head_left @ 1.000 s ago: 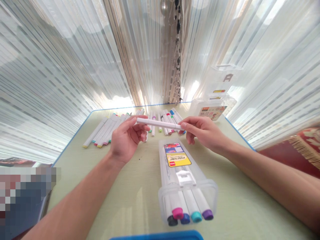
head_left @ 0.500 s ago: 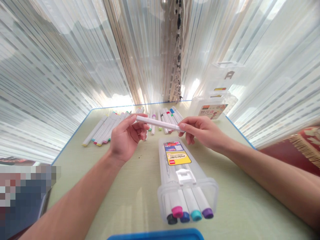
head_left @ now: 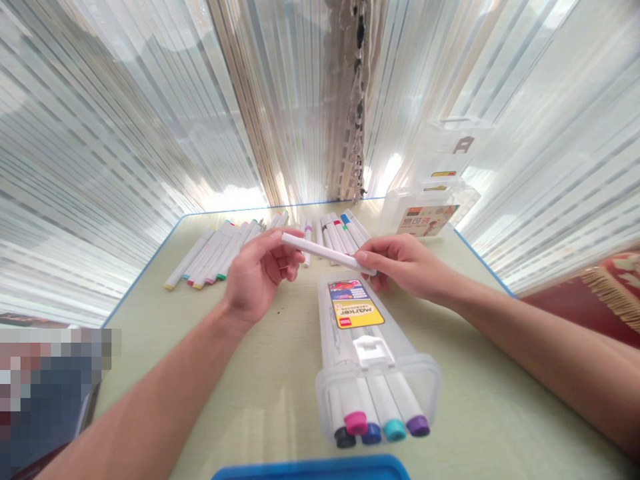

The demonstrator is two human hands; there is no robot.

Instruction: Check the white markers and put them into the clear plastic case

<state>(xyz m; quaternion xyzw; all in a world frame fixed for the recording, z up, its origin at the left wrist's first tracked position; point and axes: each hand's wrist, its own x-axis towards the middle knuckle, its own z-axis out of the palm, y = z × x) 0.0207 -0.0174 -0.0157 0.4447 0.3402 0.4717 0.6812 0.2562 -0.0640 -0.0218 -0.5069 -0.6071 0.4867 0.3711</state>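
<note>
A white marker slants across between my hands, its right end lower. My left hand grips its left end between thumb and fingers. My right hand pinches the marker near its other end, which sticks out a little past the thumb. Just below lies a clear plastic marker case with a yellow label, its open end toward me. Inside it are several white markers with pink, black, blue, turquoise and purple ends.
Loose markers lie in a row at the back left, and more at the back middle. An upright clear case with its lid raised stands at the back right. A blue edge shows at the bottom. Striped curtains hang behind the table.
The marker has shifted slightly right and tilts more, its right end now poking past my right fingers. Both hands stay on it. The view has moved a little.
</note>
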